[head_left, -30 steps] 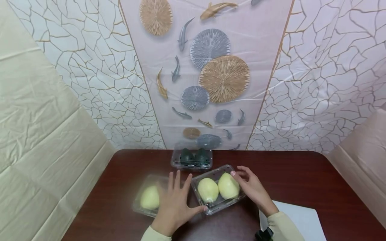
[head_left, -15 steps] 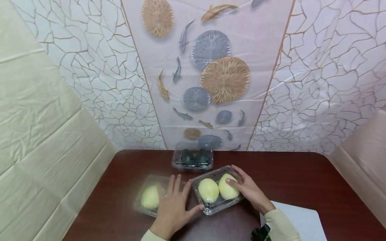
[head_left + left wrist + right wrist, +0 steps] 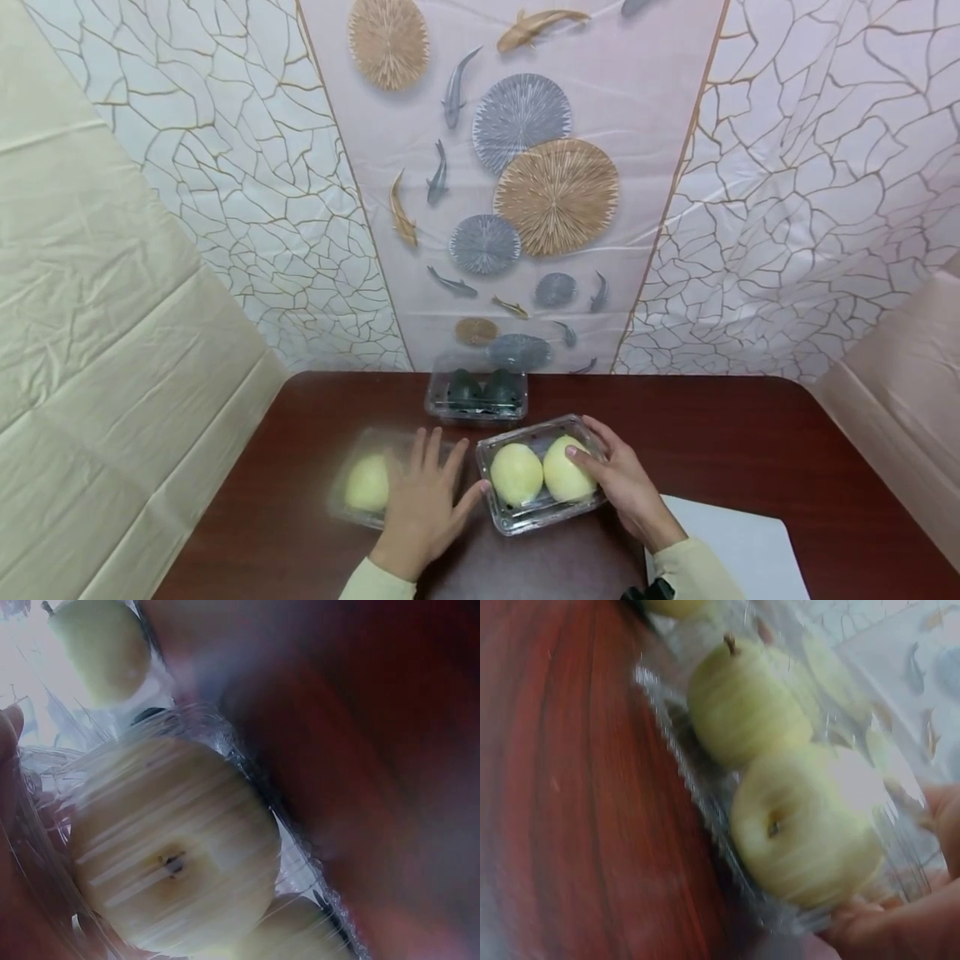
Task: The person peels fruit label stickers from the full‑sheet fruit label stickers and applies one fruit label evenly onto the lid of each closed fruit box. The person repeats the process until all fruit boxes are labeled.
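In the head view my right hand (image 3: 633, 483) grips the right end of a clear plastic clamshell box (image 3: 525, 527) with two pale yellow-green pears, one of them a round pear (image 3: 516, 475). Its thumb lies over the lid, and the other fingers go round the far side. To the left, my left hand (image 3: 423, 512) lies with spread fingers over a second clear clamshell box (image 3: 352, 518), covering its right part. One pear (image 3: 367, 483) shows in that box. Up close in the left wrist view, a pear (image 3: 176, 855) sits under clear plastic. The right wrist view shows two pears (image 3: 802, 825) inside the gripped box.
Behind them, near the table's back edge, stands a clear box (image 3: 476, 414) with two dark green fruits (image 3: 501, 389). A white sheet (image 3: 738, 542) lies at the front right of the dark red-brown table (image 3: 712, 442). Patterned cloth (image 3: 558, 196) hangs behind the table.
My right hand has come down from over the box's corner and taken hold of its right end. My left hand has moved slightly left, away from that box, and the left box has shifted slightly left.
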### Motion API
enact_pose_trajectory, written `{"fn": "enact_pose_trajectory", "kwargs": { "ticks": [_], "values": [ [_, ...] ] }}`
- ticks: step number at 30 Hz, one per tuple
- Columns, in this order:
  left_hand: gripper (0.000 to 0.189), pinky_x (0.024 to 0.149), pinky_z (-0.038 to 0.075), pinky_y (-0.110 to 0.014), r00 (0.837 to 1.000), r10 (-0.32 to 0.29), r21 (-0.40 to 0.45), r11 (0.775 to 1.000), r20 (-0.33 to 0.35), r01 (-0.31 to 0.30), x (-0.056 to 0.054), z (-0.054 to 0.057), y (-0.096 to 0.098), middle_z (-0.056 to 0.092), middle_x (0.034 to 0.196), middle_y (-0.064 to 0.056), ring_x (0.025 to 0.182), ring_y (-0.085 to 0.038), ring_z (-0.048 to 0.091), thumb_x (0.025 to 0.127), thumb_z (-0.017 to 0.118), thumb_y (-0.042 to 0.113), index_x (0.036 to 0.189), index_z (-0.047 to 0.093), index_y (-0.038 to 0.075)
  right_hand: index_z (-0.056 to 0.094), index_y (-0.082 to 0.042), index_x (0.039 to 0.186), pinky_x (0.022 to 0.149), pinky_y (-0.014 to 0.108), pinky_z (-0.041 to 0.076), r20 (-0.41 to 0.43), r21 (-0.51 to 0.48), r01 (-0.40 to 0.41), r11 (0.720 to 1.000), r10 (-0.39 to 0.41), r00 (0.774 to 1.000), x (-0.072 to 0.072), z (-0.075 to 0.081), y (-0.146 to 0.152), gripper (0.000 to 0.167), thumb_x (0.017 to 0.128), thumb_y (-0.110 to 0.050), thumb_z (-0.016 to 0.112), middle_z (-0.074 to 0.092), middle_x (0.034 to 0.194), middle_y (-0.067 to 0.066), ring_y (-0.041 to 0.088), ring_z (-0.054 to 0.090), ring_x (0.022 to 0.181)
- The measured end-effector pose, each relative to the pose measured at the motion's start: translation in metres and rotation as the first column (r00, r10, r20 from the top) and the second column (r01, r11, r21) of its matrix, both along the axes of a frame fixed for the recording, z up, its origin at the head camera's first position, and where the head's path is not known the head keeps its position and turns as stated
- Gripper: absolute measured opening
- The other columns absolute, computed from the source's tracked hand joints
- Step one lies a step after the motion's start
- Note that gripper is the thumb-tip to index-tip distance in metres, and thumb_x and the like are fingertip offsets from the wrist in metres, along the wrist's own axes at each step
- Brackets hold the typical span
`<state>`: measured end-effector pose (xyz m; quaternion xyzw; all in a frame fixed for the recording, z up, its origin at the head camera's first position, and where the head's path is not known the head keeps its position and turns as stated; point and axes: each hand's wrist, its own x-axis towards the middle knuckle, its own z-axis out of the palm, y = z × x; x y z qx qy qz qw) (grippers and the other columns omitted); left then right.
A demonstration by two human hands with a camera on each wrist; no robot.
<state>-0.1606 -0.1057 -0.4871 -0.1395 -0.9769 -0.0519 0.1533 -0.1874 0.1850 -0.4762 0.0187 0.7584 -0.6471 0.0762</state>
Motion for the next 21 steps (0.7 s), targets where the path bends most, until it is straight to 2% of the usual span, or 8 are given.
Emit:
{"fn": "enact_pose_trajectory", "kwargs": {
  "ticks": [7, 10, 15, 21],
  "values": [
    [0.072, 0.113, 0.027, -0.080, 1.000, 0.001, 0.048, 0.999, 0.002, -0.001, -0.009, -0.002, -0.009, 0.049, 0.157, -0.023, 0.150, -0.046, 0.039, 0.103, 0.041, 0.071, 0.152, 0.058, 0.020, 0.022, -0.002, 0.166, 0.121, 0.051, 0.031, -0.027, -0.054, 0.088, 0.995, -0.089, 0.996, 0.018, 0.002, -0.011, 0.072, 0.107, -0.013, 0.061, 0.028, 0.168, 0.029, 0.043, 0.029, 0.154],
    [0.072, 0.114, 0.027, -0.079, 1.000, 0.021, 0.057, 0.998, 0.011, -0.021, -0.011, -0.002, -0.015, 0.048, 0.158, -0.023, 0.150, -0.045, 0.040, 0.103, 0.043, 0.070, 0.153, 0.056, 0.019, 0.022, -0.001, 0.166, 0.122, 0.051, 0.029, -0.025, -0.069, 0.125, 0.990, -0.127, 0.992, 0.026, 0.000, -0.016, 0.070, 0.108, -0.012, 0.059, 0.027, 0.168, 0.029, 0.043, 0.028, 0.155],
    [0.075, 0.115, 0.027, -0.078, 0.998, 0.060, 0.054, 0.997, -0.019, -0.059, -0.015, -0.006, -0.021, 0.050, 0.157, -0.023, 0.148, -0.044, 0.043, 0.103, 0.047, 0.068, 0.156, 0.052, 0.015, 0.020, 0.001, 0.166, 0.124, 0.052, 0.026, -0.008, -0.087, 0.163, 0.983, -0.164, 0.986, 0.041, -0.005, -0.021, 0.068, 0.109, -0.011, 0.056, 0.024, 0.169, 0.029, 0.044, 0.024, 0.157],
    [0.079, 0.113, 0.029, -0.080, 0.994, 0.078, 0.067, 0.995, -0.070, -0.073, -0.030, -0.008, -0.022, 0.051, 0.154, -0.026, 0.146, -0.044, 0.045, 0.102, 0.045, 0.070, 0.157, 0.050, 0.013, 0.016, -0.002, 0.168, 0.125, 0.056, 0.022, 0.027, -0.112, 0.187, 0.976, -0.185, 0.982, 0.052, -0.007, -0.022, 0.070, 0.110, -0.014, 0.054, 0.019, 0.171, 0.028, 0.045, 0.018, 0.159]
  ]
}}
